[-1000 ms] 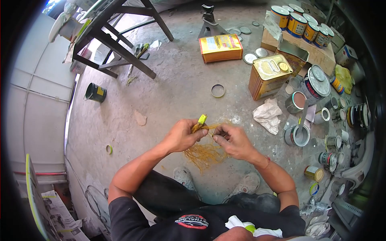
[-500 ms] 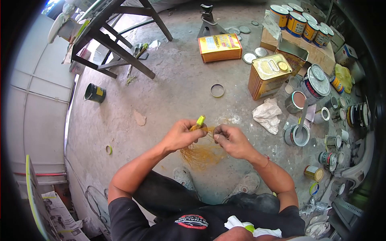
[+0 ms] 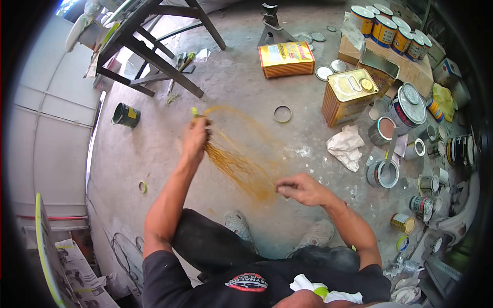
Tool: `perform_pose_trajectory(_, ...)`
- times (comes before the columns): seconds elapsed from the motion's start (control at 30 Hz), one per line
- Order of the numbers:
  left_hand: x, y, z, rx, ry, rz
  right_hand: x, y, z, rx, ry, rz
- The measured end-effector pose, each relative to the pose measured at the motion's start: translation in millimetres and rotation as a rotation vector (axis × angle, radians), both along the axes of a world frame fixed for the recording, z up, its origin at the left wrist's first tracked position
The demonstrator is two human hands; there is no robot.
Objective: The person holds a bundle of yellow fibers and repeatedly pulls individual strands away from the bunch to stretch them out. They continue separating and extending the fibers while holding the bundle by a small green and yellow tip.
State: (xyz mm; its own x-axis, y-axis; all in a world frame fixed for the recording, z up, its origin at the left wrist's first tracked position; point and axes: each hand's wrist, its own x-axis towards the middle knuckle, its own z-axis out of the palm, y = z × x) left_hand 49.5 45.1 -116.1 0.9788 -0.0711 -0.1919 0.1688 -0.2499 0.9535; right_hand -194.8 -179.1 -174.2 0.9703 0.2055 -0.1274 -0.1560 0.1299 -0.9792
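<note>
My left hand (image 3: 194,139) is closed around the top of a bundle of thin yellow-brown fibres (image 3: 233,165). Bright yellow-green tape (image 3: 194,111) sticks up above that fist. The fibres fan out down and to the right, blurred by motion, and one loose loop arcs above them. Lower and to the right, my right hand (image 3: 305,190) pinches between thumb and forefinger at the far ends of the strands; how many it grips is too fine to make out.
A thinner can (image 3: 286,59), a square metal tin (image 3: 349,96) and a crumpled white cloth (image 3: 345,147) lie beyond my hands. Paint cans (image 3: 382,173) crowd the right side. A dark bucket (image 3: 126,115) and a metal stand (image 3: 154,61) are at left; a ring (image 3: 282,114) lies mid-floor.
My left hand has moved up and left with the bundle, and my right hand slightly down. The hands are farther apart, and the fibres now stretch out between them.
</note>
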Motion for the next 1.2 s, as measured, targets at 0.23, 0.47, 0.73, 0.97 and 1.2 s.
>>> perform_pose_trajectory(0.23, 9.0, 37.5, 24.6, -0.058, 0.032, 0.055, -30.2, -82.2, -52.8, -1.187, 0.139, -0.150)
perform_pose_trajectory(0.47, -72.3, -45.0, 48.7, 0.223, 0.124, -0.644, 10.1, -37.0, 54.0, -0.689, -0.464, -0.556)
perform_pose_trajectory(0.73, -103.6, -53.8, 49.0, -0.051, 0.399, -0.776, 24.8, 17.2, 32.6, -0.210, -0.191, -0.349)
perform_pose_trajectory(0.97, -99.7, -46.6, 45.7, -0.052, 0.477, -1.001, 24.0, 3.7, -0.7, -0.461, -0.121, -0.531)
perform_pose_trajectory(1.2, -56.4, -12.0, 95.1, -0.061, 0.122, -0.487, 8.4, -13.7, -32.5, -0.419, 0.134, -0.675)
